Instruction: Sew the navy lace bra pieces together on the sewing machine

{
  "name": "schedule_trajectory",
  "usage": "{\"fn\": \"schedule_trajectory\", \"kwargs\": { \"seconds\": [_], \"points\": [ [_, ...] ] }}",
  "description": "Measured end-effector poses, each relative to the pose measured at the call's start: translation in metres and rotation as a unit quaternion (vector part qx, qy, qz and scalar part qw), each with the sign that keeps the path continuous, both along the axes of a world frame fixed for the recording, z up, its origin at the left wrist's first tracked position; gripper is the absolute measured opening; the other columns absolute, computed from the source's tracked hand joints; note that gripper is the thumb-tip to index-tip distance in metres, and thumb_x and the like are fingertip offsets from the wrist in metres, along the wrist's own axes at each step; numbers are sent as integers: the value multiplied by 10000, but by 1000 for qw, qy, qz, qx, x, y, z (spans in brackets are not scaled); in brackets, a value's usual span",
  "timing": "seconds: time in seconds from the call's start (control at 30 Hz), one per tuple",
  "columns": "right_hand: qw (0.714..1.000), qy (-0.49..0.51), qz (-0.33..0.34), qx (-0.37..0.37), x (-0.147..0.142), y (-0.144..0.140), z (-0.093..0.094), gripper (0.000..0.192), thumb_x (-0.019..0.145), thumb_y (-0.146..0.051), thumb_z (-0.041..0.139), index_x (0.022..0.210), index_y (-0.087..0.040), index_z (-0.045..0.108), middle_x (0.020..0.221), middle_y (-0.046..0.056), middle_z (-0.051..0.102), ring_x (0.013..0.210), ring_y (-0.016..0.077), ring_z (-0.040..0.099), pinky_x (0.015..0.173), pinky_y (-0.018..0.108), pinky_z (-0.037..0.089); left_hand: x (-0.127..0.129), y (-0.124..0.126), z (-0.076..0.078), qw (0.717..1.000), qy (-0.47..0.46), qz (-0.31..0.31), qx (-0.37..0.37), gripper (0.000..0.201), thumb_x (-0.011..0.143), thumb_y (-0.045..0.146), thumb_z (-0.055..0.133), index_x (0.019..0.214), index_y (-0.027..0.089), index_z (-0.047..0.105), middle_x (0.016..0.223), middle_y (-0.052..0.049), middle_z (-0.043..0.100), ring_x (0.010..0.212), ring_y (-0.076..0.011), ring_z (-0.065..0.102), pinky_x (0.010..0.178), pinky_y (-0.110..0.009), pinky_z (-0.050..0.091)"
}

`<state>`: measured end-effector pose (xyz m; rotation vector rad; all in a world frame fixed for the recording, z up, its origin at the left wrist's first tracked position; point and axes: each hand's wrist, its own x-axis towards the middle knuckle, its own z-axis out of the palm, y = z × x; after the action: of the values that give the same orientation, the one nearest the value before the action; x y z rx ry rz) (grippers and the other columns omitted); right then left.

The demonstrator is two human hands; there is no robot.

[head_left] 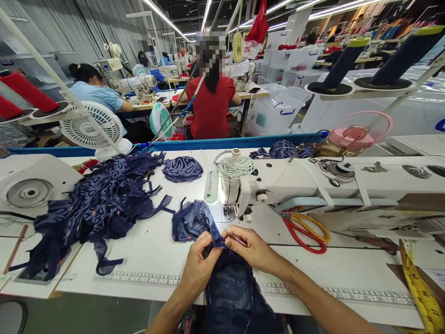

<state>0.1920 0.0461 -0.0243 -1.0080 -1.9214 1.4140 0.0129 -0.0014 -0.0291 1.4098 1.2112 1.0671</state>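
A navy lace bra piece (229,283) hangs over the table's front edge, its upper part lying by the needle of the sewing machine (236,190). My left hand (199,262) is closed, thumb and fingers pinching a narrow band of it. Close beside, my right hand (252,248) pinches the same band. A thin pinkish tool (239,240) shows within the right fingers; its kind is unclear. The hands nearly touch, just in front of the presser foot. A lace-covered cup (182,169) lies behind, left of the machine head.
Left lies a heap of navy lace pieces (114,195). Red-handled scissors (306,236) and yellow-handled ones (313,222) rest under the machine arm. A yellow tape measure (422,297) hangs at right. A white fan (92,124) stands behind; people sew beyond.
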Motion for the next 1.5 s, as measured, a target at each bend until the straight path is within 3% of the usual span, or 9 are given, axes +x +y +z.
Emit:
{"fn": "schedule_trajectory", "kwargs": {
  "seconds": [0.13,0.3,0.53,0.77,1.03,1.2,1.3,1.37,1.5],
  "points": [
    [1000,-9,-7,-17,-1,-1,-3,302,927,-464,538,801,-190,542,628,-69,337,568,93,323,506,212,276,1,-2,-4,999,27,24,11,230,908,354,569,794,168,642,815,-30,557,806,-177,514,761,-263,425],
    [1000,-22,-6,15,-4,-4,0,356,959,-474,456,726,-211,398,655,-65,308,581,97,301,509,220,290,2,-4,-5,997,57,43,30,217,903,331,550,741,187,555,781,-8,480,782,-168,462,743,-251,391],
    [1000,2,-10,21,-7,-7,3,395,971,-495,417,703,-225,308,657,-63,294,577,92,282,489,219,302,-11,-9,2,998,-15,-43,-31,275,853,346,608,652,177,525,780,-9,474,784,-168,472,733,-249,385],
    [1000,14,-20,-2,-4,0,-5,412,959,-543,431,714,-218,366,657,-62,281,567,92,295,478,217,295,-9,-7,1,995,-34,30,-87,181,871,367,612,863,186,621,814,-5,535,791,-158,486,750,-237,396],
    [977,-41,-26,205,1,-13,-2,258,900,-412,600,1040,-211,520,767,-23,493,611,114,433,559,242,367,-6,-5,0,991,-81,68,-82,185,845,354,647,808,177,607,789,0,534,780,-150,503,723,-221,422],
    [972,-29,-25,234,-3,-13,1,82,943,-240,478,918,-213,552,846,22,544,692,137,497,599,254,396,-6,-9,6,994,51,95,34,89,877,275,597,893,195,631,843,-24,575,821,-177,552,773,-269,451],
    [977,-10,-24,214,-5,-12,4,113,940,-233,468,863,-208,547,809,14,527,685,137,482,596,253,390,-12,-6,14,958,188,106,188,229,878,200,586,1098,244,634,1051,-66,582,1016,-220,541,920,-348,423],
    [981,-2,-22,191,-5,-12,4,118,930,-249,490,831,-205,539,792,6,512,662,129,458,584,248,377,-17,1,21,936,245,55,247,199,891,179,558,1045,256,658,1133,-73,582,1112,-237,512,1023,-409,356],
    [994,-8,-14,112,-5,-9,3,166,920,-290,517,781,-200,532,737,-14,481,634,116,425,568,236,353,-24,18,30,948,265,-30,173,186,936,209,482,799,214,607,836,-7,635,880,-182,580,1091,-446,270]
  ]
}}
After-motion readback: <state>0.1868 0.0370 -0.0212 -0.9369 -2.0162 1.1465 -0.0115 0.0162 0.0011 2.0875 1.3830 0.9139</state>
